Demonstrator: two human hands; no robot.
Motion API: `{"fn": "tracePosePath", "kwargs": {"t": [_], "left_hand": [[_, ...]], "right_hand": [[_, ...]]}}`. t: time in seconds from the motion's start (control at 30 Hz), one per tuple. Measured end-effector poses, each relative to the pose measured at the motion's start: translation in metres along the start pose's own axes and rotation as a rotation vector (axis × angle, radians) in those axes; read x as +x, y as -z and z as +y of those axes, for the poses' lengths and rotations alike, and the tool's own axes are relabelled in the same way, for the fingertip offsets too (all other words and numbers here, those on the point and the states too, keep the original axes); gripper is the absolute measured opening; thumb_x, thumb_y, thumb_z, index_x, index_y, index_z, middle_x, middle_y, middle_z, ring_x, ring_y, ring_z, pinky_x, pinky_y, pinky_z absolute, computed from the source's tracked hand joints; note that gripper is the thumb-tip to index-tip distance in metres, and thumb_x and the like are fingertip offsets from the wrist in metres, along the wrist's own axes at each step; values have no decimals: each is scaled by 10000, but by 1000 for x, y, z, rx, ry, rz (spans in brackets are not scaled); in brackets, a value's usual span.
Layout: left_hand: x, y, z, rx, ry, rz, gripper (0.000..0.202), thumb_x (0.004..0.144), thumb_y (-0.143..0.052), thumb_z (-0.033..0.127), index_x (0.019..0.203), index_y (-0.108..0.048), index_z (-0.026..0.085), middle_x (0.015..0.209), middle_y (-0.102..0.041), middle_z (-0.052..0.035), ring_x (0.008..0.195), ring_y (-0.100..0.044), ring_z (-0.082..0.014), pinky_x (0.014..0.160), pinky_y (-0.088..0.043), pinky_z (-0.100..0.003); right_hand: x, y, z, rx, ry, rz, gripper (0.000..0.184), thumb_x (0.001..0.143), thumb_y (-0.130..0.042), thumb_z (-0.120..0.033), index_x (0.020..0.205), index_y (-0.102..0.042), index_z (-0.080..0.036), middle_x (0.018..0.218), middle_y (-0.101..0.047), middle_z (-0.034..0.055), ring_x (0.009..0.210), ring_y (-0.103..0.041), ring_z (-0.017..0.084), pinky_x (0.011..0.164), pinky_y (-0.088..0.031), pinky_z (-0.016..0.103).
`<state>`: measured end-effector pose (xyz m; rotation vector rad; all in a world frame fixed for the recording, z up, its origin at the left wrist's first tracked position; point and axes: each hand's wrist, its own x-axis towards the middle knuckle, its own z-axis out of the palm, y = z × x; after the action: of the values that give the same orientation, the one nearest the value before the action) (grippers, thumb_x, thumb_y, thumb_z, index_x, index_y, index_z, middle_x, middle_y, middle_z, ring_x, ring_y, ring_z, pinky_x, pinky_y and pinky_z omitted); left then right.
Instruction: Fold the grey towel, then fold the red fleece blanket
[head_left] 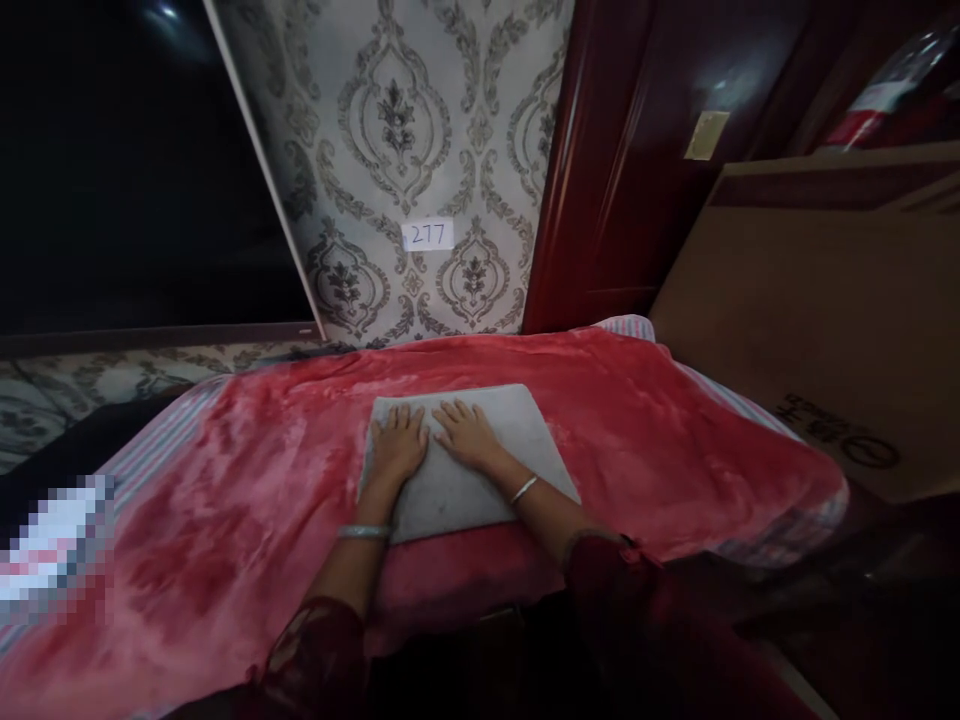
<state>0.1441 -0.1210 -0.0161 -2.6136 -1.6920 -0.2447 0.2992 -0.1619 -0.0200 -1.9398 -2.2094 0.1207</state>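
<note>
Head view: flat grey four-sided cloth-like piece (469,495) lies on the red plush blanket (622,430), roughly mid-frame. Left hand (401,442) palm down on its left part, fingers extended, slightly apart, nothing gripped. Right hand (466,436) just beside it, same pose near the far edge, fingers spread, not clamped. Pale bangle (364,531) on left wrist, thin silver-coloured bangle (525,489) on right. Behind: patterned grey wallpaper (397,120) with white paper label "277" (427,234). Large brown cardboard box (810,310) at frame right.
</note>
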Motion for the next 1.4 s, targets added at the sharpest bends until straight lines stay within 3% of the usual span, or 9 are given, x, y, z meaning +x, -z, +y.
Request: {"fn": "tracePosePath", "kwargs": {"t": [0.2, 0.3, 0.43, 0.6, 0.73, 0.87, 0.97, 1.17, 1.4], "left_hand": [[0, -3, -4, 61, 9, -64, 576, 1029, -273, 364, 1577, -373, 215, 1660, -300, -122, 1545, -241, -326, 1187, -265, -654], [3, -2, -4, 61, -1, -65, 579, 1026, -277, 359, 1578, -371, 211, 1654, -307, -127, 1541, -248, -333, 1180, -276, -657], [4, -7, -5, 27, -8, -29, 574, 1016, -305, 358, 1562, -404, 212, 1640, -338, -133, 1529, -278, -341, 1177, -282, -657], [6, -12, -14, -28, -12, -9, 556, 1004, -347, 355, 1535, -451, 225, 1633, -350, -145, 1518, -303, -345, 1171, -287, -664], [26, -4, -31, -73, 24, -22, 517, 986, -399, 342, 1475, -528, 235, 1623, -380, -144, 1493, -355, -341, 1142, -369, -615], [56, 3, -52, -65, 82, -28, 475, 951, -406, 265, 1368, -620, 184, 1453, -573, -170, 1359, -517, -328, 1083, -460, -516], [70, 0, -63, -67, 83, 22, 438, 926, -413, 267, 1253, -678, 144, 1277, -652, -177, 1204, -602, -299, 1035, -491, -420], [78, -12, -80, -242, 87, 211, 225, 849, -470, 311, 928, -647, 196, 1023, -686, -132, 1045, -612, -293, 978, -492, -412], [86, -22, -90, -560, 162, 109, 127, 761, -502, 359, 766, -539, 237, 811, -643, -38, 877, -619, -247, 859, -513, -363]], "right_hand": [[-21, 6, 84, 3, -342, 56, 601, 1051, -308, -488, 1588, -361, -222, 1686, -234, 73, 1559, -164, 280, 1229, -181, 548], [-26, 8, 105, 44, -436, 41, 611, 1050, -299, -485, 1610, -305, -240, 1697, -194, 69, 1552, -191, 284, 1202, -249, 554], [-25, 1, 111, 74, -467, 89, 639, 1039, -335, -491, 1602, -319, -191, 1685, -223, 132, 1522, -277, 298, 1192, -274, 519], [-18, 1, 127, 159, -531, 148, 631, 1017, -386, -406, 1598, -326, -165, 1562, -460, 172, 1409, -463, 295, 1111, -389, 462], [-8, 11, 146, 188, -600, 195, 551, 982, -458, -353, 1489, -507, -142, 1410, -611, 179, 1285, -575, 293, 1012, -461, 393], [0, 9, 154, 295, -644, 280, 373, 952, -489, -316, 1214, -708, -166, 1157, -736, 133, 1055, -678, 247, 845, -491, 311], [2, 0, 160, 386, -632, 406, 280, 889, -542, -308, 1046, -732, -175, 1013, -751, 106, 915, -676, 219, 762, -474, 285], [11, -9, 181, 686, -444, 624, 186, 765, -570, -385, 764, -615, -204, 707, -638, 3, 700, -566, 172, 660, -438, 265], [19, -22, 190, 749, -487, 543, 180, 704, -588, -392, 717, -579, -213, 645, -590, -20, 653, -541, 165, 640, -423, 273]]}}
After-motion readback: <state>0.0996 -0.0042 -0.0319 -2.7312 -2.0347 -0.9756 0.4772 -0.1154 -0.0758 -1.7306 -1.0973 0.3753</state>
